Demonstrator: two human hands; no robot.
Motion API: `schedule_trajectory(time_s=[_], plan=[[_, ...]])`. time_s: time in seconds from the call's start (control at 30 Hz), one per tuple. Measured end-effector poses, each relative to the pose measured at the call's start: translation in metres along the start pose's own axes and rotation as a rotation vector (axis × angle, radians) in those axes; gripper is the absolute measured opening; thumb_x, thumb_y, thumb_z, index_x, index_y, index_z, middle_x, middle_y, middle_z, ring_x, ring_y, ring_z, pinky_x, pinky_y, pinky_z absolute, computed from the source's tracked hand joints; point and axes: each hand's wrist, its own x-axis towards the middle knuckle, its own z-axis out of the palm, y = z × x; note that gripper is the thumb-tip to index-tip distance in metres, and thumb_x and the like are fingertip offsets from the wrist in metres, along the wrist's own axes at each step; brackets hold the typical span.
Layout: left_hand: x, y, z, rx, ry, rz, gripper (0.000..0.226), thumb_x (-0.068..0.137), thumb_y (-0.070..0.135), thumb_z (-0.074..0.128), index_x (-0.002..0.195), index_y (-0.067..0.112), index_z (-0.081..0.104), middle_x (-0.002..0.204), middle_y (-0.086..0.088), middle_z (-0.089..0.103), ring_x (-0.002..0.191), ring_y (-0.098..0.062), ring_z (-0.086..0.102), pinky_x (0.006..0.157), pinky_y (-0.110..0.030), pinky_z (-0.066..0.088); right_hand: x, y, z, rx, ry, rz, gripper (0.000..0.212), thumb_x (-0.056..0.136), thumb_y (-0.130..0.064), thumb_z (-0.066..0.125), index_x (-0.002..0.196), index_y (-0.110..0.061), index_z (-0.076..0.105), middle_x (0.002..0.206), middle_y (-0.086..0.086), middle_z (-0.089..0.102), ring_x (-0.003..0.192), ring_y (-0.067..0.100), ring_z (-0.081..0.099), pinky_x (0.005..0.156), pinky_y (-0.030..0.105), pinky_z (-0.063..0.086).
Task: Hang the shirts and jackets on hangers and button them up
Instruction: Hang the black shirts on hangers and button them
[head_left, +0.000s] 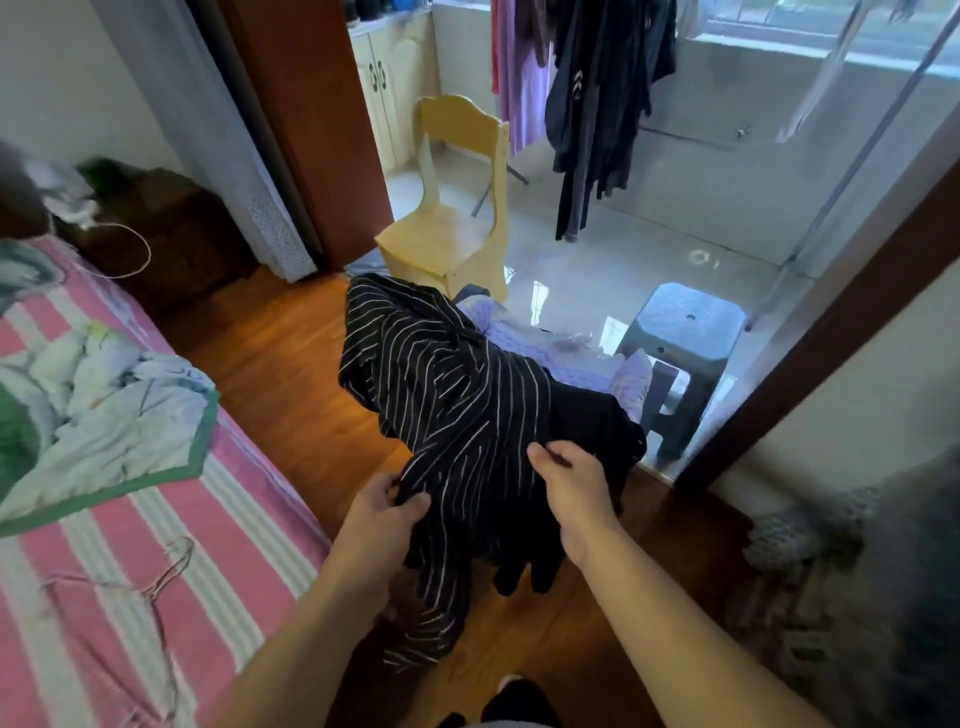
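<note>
Both hands hold a black shirt with thin white stripes (457, 410) up over the wooden floor (280, 358), beside the bed with the pink-and-white striped sheet (171, 561): the left hand (387, 512) pinches a fold of the fabric between thumb and fingers, and the right hand (569, 480) grips it just beside, the two hands close but apart. The shirt hangs crumpled, its lower end trailing between the forearms. Thin wire hangers (150, 597) lie on the bed, and a pale wooden chair (457, 208) and dark grey plastic stool (680, 338) stand beyond.
</note>
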Motion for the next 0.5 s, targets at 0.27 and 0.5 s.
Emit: schedule_trajectory(time_s=[0.27,0.5], plan=[[-0.021,-0.019,-0.009,0.581,-0.089,0.717,0.088,0.083,0.025,0.078,0.154,0.028,0.027,0.146,0.018,0.032,0.141,0.0,0.033,0.117,-0.027,0.033,-0.059,-0.067,0.037,0.443,-0.298,0.147,0.011,0.093,-0.001,0.065,0.101,0.007,0.064,0.096,0.019,0.074,0.085,0.028,0.074,0.072,0.039,0.062],[-0.033,0.011,-0.027,0.075,0.148,0.64,0.039,0.1,-0.002,0.053,0.123,0.026,0.067,0.115,0.016,0.073,0.111,-0.002,0.066,0.095,-0.022,0.052,-0.075,-0.084,0.065,0.282,-0.594,0.157,0.02,0.096,-0.001,0.061,0.114,0.008,0.066,0.111,0.021,0.073,0.1,0.028,0.073,0.082,0.035,0.062]])
